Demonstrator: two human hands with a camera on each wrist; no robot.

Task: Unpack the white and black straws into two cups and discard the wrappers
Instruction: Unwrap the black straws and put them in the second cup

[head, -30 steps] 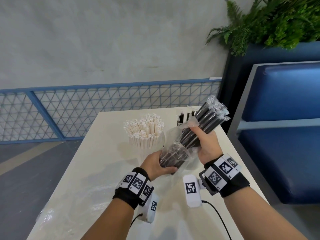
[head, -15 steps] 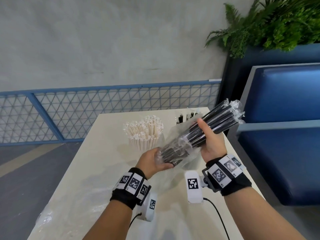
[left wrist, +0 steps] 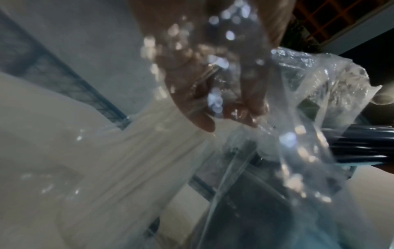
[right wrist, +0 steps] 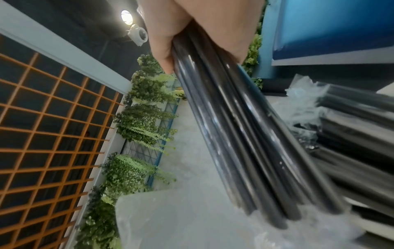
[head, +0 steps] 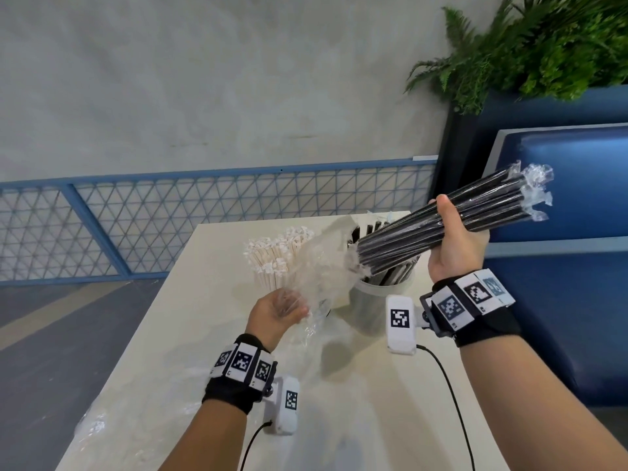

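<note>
My right hand (head: 453, 237) grips a thick bundle of black straws (head: 424, 229) tilted up to the right, above a translucent cup (head: 370, 307) that holds more black straws. In the right wrist view the black straw bundle (right wrist: 245, 143) runs down from my fingers (right wrist: 162, 50). My left hand (head: 277, 309) pinches the clear plastic wrapper (head: 323, 266), which hangs loose off the bundle's lower end. The wrapper (left wrist: 298, 118) fills the left wrist view, held between my fingers (left wrist: 198, 114). White straws (head: 277, 253) stand in a cup behind the wrapper.
A pale table (head: 190, 385) carries both cups, with another clear wrapper (head: 98, 423) lying near its front left corner. A blue bench (head: 560, 266) stands right of the table, with a planter of green plants (head: 543, 49) behind. A blue mesh railing (head: 136, 219) runs along the wall.
My right hand has drawn the black bundle up and to the right, out of the wrapper. My left hand has moved left and down, pulling the nearly empty wrapper off the bundle's end.
</note>
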